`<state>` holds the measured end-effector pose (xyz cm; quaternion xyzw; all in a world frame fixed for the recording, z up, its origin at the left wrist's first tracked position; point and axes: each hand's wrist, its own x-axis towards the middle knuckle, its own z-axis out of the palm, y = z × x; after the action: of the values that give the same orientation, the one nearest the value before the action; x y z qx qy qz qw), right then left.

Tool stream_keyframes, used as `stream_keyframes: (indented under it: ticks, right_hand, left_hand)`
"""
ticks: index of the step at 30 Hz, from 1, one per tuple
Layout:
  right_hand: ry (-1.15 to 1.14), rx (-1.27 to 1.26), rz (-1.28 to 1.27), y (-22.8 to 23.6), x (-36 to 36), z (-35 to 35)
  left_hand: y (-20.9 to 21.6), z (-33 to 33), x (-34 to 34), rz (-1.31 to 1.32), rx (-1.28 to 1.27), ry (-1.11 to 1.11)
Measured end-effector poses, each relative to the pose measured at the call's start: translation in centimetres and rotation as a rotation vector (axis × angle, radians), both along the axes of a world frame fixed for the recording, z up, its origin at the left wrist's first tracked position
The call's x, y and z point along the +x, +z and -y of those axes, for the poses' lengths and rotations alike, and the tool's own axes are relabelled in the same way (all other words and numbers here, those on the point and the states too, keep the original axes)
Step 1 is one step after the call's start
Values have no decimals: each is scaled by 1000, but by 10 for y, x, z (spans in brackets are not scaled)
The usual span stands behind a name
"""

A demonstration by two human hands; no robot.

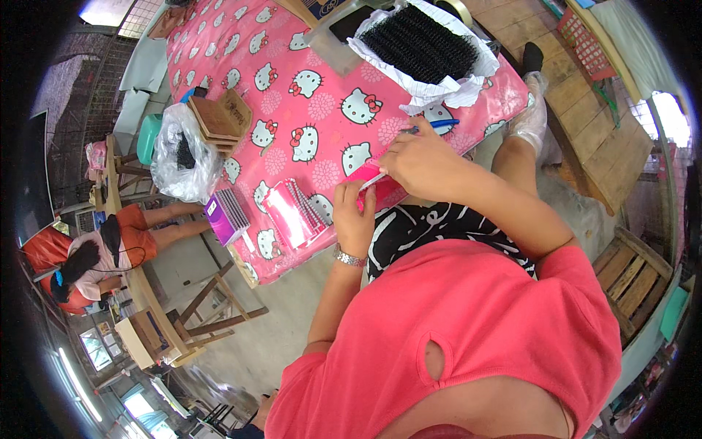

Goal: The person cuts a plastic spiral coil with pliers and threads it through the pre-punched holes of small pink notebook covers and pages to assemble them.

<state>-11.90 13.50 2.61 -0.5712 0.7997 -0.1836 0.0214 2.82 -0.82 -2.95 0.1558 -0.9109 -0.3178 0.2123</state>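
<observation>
Our left hand [355, 219] steadies a pink card [380, 186] at the table [314, 110] edge; right hand [420, 162] pinches a white strip [373, 181] onto it — finished cards [292, 212] beside, lashes tray [420, 44] still full.

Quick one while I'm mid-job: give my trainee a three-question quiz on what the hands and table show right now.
1. True or false: the left hand and right hand both work on the pink card at the table's near edge.
2. What does the right hand pinch? A) a thin white stick B) a spoon C) a key
3. Fill in: the white paper-lined tray at the far side holds rows of ______ strands.

Key: 1 true. 2 A. 3 black. The stick's tip meets the card between the two hands; the blue pen lies untouched beyond the right hand.
</observation>
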Motion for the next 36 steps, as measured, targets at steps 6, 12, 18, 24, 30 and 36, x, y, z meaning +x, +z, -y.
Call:
stream_keyframes:
  ticks: [6, 12, 18, 24, 30, 36]
  right_hand:
    - [124, 423, 176, -3, -9, 24]
    - [8, 213, 149, 17, 0, 14]
    - [91, 324, 149, 10, -3, 19]
    - [86, 408, 138, -3, 5, 24]
    - [80, 303, 139, 20, 6, 22]
    - [91, 312, 166, 10, 5, 22]
  left_hand:
    - [4, -5, -3, -1, 9, -9]
    - [-1, -1, 1, 16, 51, -16]
    - [-1, 1, 0, -27, 0, -38]
    - [-2, 0, -2, 1, -33, -66]
    - [-4, 4, 0, 46, 38, -54]
    - [-4, 4, 1, 3, -21, -69]
